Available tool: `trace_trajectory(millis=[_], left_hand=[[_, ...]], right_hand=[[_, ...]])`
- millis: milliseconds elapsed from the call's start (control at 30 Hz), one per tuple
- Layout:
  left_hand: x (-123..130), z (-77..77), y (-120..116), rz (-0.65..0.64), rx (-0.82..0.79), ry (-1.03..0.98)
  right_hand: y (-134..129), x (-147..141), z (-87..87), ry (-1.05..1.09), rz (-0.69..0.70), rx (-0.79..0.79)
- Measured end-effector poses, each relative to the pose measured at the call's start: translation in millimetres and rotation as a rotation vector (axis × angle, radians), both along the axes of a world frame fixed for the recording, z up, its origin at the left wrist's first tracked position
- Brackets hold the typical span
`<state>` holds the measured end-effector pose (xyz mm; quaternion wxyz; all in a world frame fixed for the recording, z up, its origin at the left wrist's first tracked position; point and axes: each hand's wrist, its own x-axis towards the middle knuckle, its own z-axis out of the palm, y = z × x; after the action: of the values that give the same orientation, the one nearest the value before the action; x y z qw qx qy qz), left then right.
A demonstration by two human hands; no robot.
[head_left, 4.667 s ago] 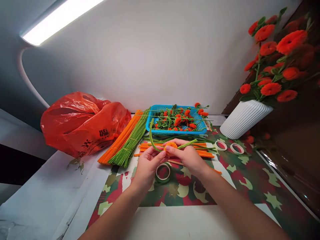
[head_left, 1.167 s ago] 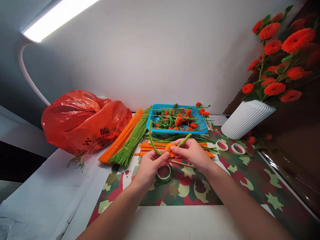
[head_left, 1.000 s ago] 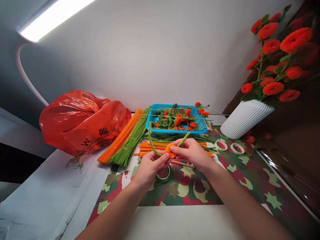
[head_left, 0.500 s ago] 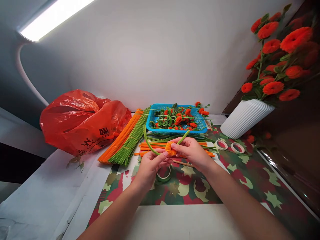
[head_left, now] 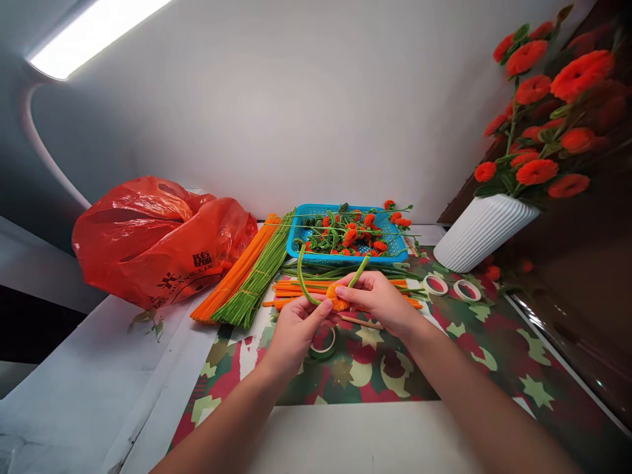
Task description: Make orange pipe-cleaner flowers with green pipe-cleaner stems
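Note:
Between my two hands is an orange pipe-cleaner flower point(head_left: 337, 298), held over the patterned mat. My left hand point(head_left: 302, 324) pinches its left side with thumb and fingers. From the right, my right hand point(head_left: 378, 297) grips it, thumb pressed on the petals. A green pipe cleaner point(head_left: 302, 273) curves up out of the left of the flower, and a green end point(head_left: 359, 271) sticks up by the right fingers. Below the hands lies a roll of green tape point(head_left: 323, 345), partly covered by the left hand. Loose orange pipe cleaners point(head_left: 291, 289) lie just behind the hands.
A blue basket point(head_left: 296, 247) of small orange flowers stands behind. Bundles of orange point(head_left: 237, 273) and green pipe cleaners point(head_left: 257, 276) lie left, beside a red plastic bag point(head_left: 162, 247). Two tape rolls point(head_left: 468, 290) and a white vase point(head_left: 486, 234) of flowers are right. A lamp point(head_left: 93, 33) hangs above.
The left green pipe cleaner has swung right and stands more upright. The right green end has shifted slightly left. Both hands keep their hold on the flower, and the view has moved slightly.

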<state>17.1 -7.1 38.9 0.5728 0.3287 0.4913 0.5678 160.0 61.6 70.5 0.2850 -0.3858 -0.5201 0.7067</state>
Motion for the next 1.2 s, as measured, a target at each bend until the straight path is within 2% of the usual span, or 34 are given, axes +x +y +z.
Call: trace_trajectory(millis=[267,500,667,833,1033,1200], left_hand=[[-1.6,-5.2,1.1,-0.04,-0.034,-0.108],[0.1,-2.0,3.1,0.052,-0.079,-0.254],[-1.2,-2.5,4.9,0.134,-0.086,-0.254],[-1.3,-4.9,4.3,0.14,-0.048,-0.227],[-1.8,-6.7,2.8,0.081,0.001,-0.162],[-0.8,-5.7,3.6,0.109,-0.004,-0.207]], right_hand=[[0.2,0.9,1.1,-0.014,-0.002,-0.006],[2.3,-2.1,-2.1,0.098,-0.023,-0.045],[6.1,-2.8,-3.9,0.153,-0.072,-0.057],[5.4,-2.4,-5.2,0.119,-0.09,-0.02],[4.8,-2.9,-7.2,0.108,-0.072,-0.005],[5.4,-3.7,-10.8,0.128,-0.107,-0.024]])
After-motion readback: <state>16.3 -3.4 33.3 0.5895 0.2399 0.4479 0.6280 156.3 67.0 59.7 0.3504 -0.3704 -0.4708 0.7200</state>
